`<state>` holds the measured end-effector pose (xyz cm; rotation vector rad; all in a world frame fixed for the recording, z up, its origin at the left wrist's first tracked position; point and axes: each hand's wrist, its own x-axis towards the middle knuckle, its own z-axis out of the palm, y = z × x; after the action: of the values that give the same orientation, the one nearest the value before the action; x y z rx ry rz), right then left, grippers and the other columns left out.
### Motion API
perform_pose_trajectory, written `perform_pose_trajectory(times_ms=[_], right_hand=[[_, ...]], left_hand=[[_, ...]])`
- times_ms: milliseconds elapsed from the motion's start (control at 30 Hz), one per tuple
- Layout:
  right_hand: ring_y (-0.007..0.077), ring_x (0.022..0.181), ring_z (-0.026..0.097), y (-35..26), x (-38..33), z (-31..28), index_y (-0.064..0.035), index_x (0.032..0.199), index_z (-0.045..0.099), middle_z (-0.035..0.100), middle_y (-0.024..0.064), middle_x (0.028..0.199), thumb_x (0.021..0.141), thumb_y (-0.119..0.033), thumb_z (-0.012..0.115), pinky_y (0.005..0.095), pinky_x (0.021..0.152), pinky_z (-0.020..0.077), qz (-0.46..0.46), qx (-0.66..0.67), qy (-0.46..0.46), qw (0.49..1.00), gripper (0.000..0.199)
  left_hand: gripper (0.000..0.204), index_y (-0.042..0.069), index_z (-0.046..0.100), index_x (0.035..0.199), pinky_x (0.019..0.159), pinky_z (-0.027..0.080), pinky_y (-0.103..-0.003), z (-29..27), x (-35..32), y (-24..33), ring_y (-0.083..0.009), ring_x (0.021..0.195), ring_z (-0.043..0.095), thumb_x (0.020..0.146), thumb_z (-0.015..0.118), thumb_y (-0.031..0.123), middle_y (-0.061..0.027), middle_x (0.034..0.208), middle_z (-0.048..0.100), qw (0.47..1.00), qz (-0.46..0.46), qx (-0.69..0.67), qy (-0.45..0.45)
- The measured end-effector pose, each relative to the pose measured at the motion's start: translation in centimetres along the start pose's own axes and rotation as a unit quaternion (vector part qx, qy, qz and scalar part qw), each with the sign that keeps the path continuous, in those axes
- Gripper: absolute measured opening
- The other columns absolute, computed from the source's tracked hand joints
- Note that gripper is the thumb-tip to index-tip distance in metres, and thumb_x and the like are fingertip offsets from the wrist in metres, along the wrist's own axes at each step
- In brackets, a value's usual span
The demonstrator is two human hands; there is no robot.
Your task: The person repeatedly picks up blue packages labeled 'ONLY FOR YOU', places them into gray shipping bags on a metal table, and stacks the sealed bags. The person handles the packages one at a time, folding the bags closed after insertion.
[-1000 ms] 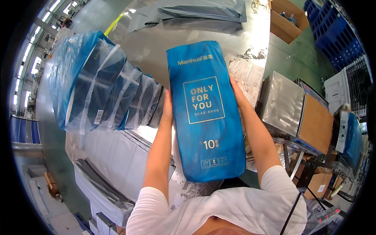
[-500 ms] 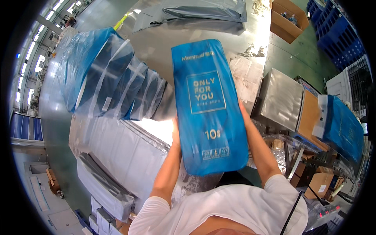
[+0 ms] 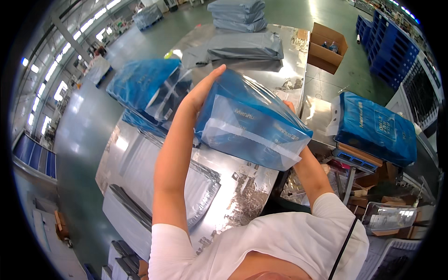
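A block-shaped blue plastic pack [image 3: 254,123] is held up over the steel table, tilted, with its clear sealed end flap facing me. My left hand [image 3: 208,87] grips its far left edge, the thumb side along the top corner. My right hand [image 3: 290,107] holds the far right side. The pack hides most of that hand, and only a few fingertips show beyond it. Left of the held pack, several similar blue packs [image 3: 147,86] are piled on the table. Another blue pack [image 3: 375,128] lies on a stand to the right, above a blue-edged device.
Grey plastic-wrapped bundles [image 3: 245,48] lie at the table's [image 3: 247,184] far end. Flat grey bags [image 3: 140,165] are stacked at near left. An open cardboard box [image 3: 327,46] and blue pallets [image 3: 391,46] stand at far right. A clear plastic bin [image 3: 389,217] is at near right.
The held pack has turned and tipped, from its printed face toward me to its sealed end. My left hand has moved up to its far edge. The whole view has shifted.
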<state>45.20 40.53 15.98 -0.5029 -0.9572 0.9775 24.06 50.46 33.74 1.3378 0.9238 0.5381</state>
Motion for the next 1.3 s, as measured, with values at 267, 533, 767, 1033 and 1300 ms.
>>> perform_pose_trajectory(times_ms=[267,533,767,1033,1300], right_hand=[[0.0157,0.088,0.056,-3.2,2.6,5.9,-0.0024,0.11,0.044,0.055,0.0132,0.1,0.082,-0.018,0.055,0.0264,0.077,0.0477,-0.028,0.102,-0.042,0.994,0.033],[0.0229,0.083,0.06,-2.7,23.0,11.2,0.002,0.11,0.05,0.056,0.0161,0.102,0.077,-0.031,0.05,0.0312,0.074,0.0495,0.158,0.236,-0.094,0.954,0.046],[0.016,0.083,0.058,1.8,38.8,28.1,-0.0037,0.116,0.049,0.057,0.0098,0.1,0.083,-0.029,0.051,0.03,0.072,0.049,0.096,0.128,-0.329,0.931,0.042],[0.0121,0.095,0.052,14.7,38.5,30.5,-0.0063,0.12,0.048,0.055,0.006,0.107,0.089,-0.027,0.044,0.026,0.084,0.0414,0.316,0.002,-0.436,0.843,0.038],[0.0135,0.108,0.046,24.9,27.2,17.5,-0.0039,0.123,0.045,0.05,0.0079,0.119,0.092,-0.025,0.04,0.0276,0.093,0.0353,0.376,-0.002,-0.41,0.831,0.039]], left_hand=[[0.068,0.006,0.029,0.135,0.102,0.025,-0.028,0.4,-4.7,6.1,-0.0187,0.127,0.03,0.085,0.045,0.049,-0.0065,0.138,0.031,0.967,0.164,0.188,0.061],[0.076,0.006,0.034,0.131,0.091,0.04,-0.037,-5.8,-10.4,11.1,-0.0261,0.112,0.046,0.076,0.054,0.054,-0.0159,0.128,0.042,0.961,0.176,-0.116,0.177],[0.074,0.003,0.042,0.122,0.081,0.047,-0.04,-17.6,-8.8,10.8,-0.0272,0.097,0.054,0.074,0.055,0.057,-0.0161,0.112,0.051,0.889,0.35,-0.157,0.249],[0.054,0.004,0.041,0.122,0.089,0.043,-0.037,-31.4,-4.4,-4.5,-0.0262,0.102,0.051,0.088,0.038,0.047,-0.0126,0.117,0.05,0.836,0.348,-0.336,0.261],[0.056,0.006,0.031,0.131,0.098,0.031,-0.037,-24.7,-3.8,-16.3,-0.0253,0.117,0.04,0.09,0.037,0.043,-0.0106,0.128,0.041,0.811,0.286,-0.252,0.443]])
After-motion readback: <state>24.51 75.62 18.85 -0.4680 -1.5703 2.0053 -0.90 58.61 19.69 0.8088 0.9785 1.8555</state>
